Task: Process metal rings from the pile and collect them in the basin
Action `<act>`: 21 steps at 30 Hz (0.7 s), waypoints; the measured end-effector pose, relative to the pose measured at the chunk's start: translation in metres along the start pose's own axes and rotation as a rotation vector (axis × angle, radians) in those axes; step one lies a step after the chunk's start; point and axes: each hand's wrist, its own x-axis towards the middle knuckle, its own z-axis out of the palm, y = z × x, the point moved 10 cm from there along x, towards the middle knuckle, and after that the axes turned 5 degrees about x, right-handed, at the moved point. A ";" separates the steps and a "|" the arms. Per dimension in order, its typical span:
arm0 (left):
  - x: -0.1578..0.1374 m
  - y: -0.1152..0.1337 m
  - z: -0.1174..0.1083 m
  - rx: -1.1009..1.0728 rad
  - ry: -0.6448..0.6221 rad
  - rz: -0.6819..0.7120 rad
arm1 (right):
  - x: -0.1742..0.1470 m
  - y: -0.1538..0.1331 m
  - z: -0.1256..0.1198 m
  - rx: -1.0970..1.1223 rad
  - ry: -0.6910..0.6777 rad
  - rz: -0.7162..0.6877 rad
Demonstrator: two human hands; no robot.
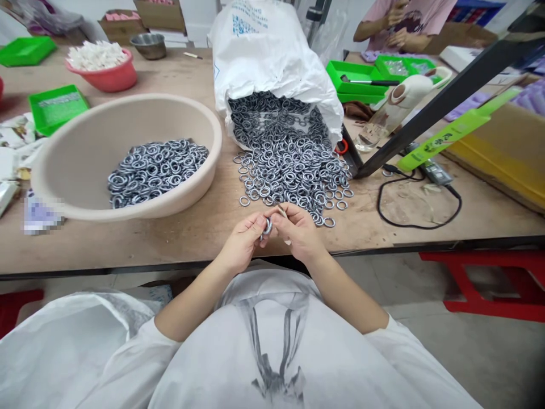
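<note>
Just over the table's front edge, my left hand (243, 243) is closed, pinching a small grey ring (268, 226) between thumb and fingers. My right hand (303, 233) meets it from the other side, its fingers closed round a thin, blade-like piece (281, 211) whose exact kind I cannot make out. Right behind both hands spreads a heap of loose grey rings (293, 170), spilling from the mouth of a white woven sack (264, 51) that lies on its side. To the left stands a wide beige basin (63, 165) with many similar rings inside.
A black slanted bar (426, 108) rises at the right, near a black cable (378, 204) and a lime-green strip (451, 136). Green trays (59, 108) and a red bowl (113, 76) stand at the back left. Across the table is another person (400, 28). A red stool (481, 307) is at lower right.
</note>
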 end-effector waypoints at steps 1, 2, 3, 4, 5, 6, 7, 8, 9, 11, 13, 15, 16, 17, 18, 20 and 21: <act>0.000 0.001 -0.001 0.018 0.003 0.012 | -0.001 -0.006 -0.003 -0.061 0.015 -0.036; 0.000 0.002 -0.002 0.035 0.009 0.022 | -0.003 -0.014 -0.005 -0.156 0.025 -0.092; 0.000 0.003 -0.004 0.049 0.020 0.028 | -0.005 -0.023 -0.006 -0.275 0.024 -0.162; 0.000 0.003 -0.006 0.058 0.030 0.030 | -0.009 -0.032 -0.004 -0.405 0.012 -0.236; 0.000 0.003 -0.007 0.062 0.036 0.032 | -0.013 -0.038 -0.001 -0.530 -0.013 -0.298; 0.000 0.004 -0.008 0.063 0.040 0.034 | -0.017 -0.041 0.004 -0.635 -0.040 -0.342; -0.001 0.004 -0.009 0.061 0.040 0.037 | -0.020 -0.043 0.007 -0.712 -0.062 -0.373; -0.001 0.004 -0.009 0.060 0.039 0.040 | -0.023 -0.044 0.009 -0.761 -0.077 -0.390; -0.001 0.005 -0.010 0.060 0.038 0.043 | -0.024 -0.044 0.011 -0.792 -0.087 -0.397; -0.001 0.005 -0.010 0.069 0.038 0.039 | -0.025 -0.043 0.012 -0.826 -0.097 -0.400; -0.001 0.004 -0.010 0.083 0.040 0.031 | -0.024 -0.041 0.011 -0.851 -0.107 -0.388; -0.002 0.003 -0.010 0.098 0.039 0.026 | -0.023 -0.041 0.011 -0.870 -0.117 -0.369; -0.002 0.003 -0.010 0.104 0.037 0.026 | -0.023 -0.040 0.010 -0.876 -0.122 -0.361; -0.001 0.003 -0.010 0.109 0.035 0.028 | -0.023 -0.041 0.011 -0.881 -0.128 -0.355; -0.001 0.003 -0.010 0.115 0.032 0.029 | -0.024 -0.041 0.011 -0.885 -0.133 -0.350; 0.000 0.002 -0.010 0.125 0.023 0.032 | -0.025 -0.041 0.013 -0.892 -0.146 -0.347; 0.000 0.002 -0.010 0.130 0.020 0.036 | -0.026 -0.041 0.014 -0.895 -0.150 -0.347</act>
